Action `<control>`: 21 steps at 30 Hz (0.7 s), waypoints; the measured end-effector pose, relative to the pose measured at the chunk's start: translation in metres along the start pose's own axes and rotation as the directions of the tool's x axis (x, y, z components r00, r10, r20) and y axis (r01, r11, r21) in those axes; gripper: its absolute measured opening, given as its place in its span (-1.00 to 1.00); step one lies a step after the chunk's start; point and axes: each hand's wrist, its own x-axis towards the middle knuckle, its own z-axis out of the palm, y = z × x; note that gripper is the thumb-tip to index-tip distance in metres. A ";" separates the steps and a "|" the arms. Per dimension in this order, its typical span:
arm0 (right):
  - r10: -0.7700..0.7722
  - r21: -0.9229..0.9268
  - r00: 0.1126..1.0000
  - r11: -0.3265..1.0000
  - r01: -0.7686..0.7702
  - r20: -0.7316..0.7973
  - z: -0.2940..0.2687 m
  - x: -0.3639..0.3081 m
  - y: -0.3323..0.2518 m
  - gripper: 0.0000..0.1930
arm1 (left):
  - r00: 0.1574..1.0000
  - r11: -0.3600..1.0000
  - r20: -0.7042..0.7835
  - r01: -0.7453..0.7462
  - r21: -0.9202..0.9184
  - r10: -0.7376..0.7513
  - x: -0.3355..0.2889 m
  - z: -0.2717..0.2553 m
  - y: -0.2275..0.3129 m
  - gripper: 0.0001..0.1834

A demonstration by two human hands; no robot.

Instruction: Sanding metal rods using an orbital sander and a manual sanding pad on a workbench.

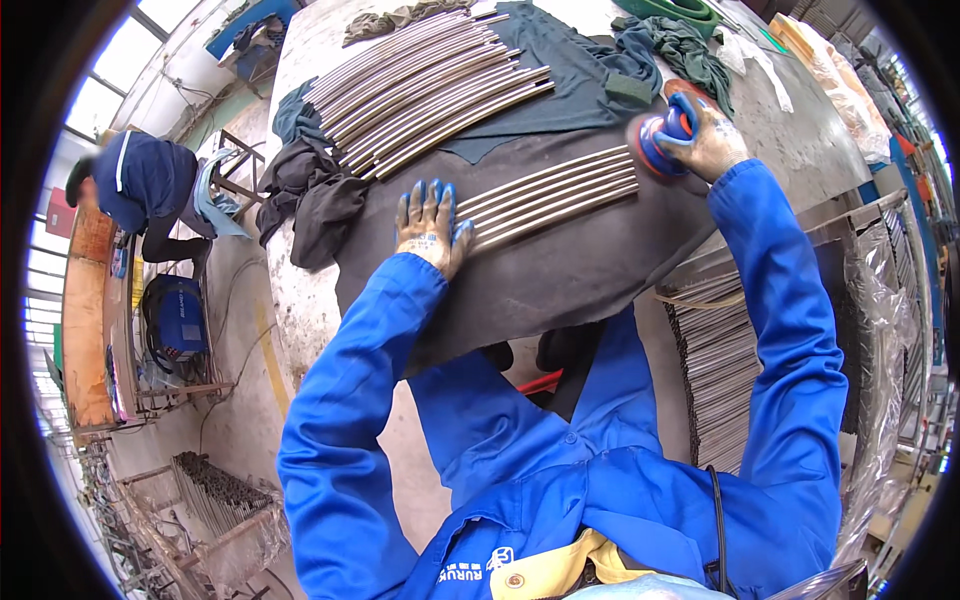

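Note:
Several thin metal rods (550, 195) lie side by side on a dark cloth (560, 285) over the table. My left hand (430, 225), in a grey-blue work glove, lies flat at their left ends with its fingers stretched out. At the rods' right ends, my right hand (714, 142), gloved too, is wrapped round a blue and red hand-held power sander (652, 145). The sander's round pad looks blurred, and I cannot tell whether it touches the rod ends.
A larger batch of metal rods (420, 90) lies behind on green cloth (560, 55). Crumpled dark cloth (315, 200) sits at left, a green pad (628, 90) at back right. More rods (715, 370) are stacked low at right. Another person (155, 185) bends over at far left.

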 end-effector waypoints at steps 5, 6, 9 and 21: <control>-0.062 -0.080 0.991 0.994 0.071 0.116 0.025 0.011 -0.020 -0.25 | 0.996 0.997 0.066 0.055 0.048 -0.058 0.005 0.007 0.002 -0.22; -0.085 -0.099 0.985 0.990 0.101 0.153 0.033 0.013 -0.027 -0.26 | 0.996 0.998 0.065 0.054 0.041 -0.056 0.006 0.006 0.002 -0.22; -0.131 -0.086 0.969 0.985 0.152 0.209 0.049 0.024 -0.056 -0.28 | 0.996 0.996 0.070 0.058 0.062 -0.062 0.009 0.004 0.001 -0.22; -0.255 -0.053 0.901 0.955 0.291 0.351 0.062 0.033 -0.153 -0.34 | 0.999 0.999 0.001 -0.043 0.017 0.043 0.006 0.010 0.000 -0.24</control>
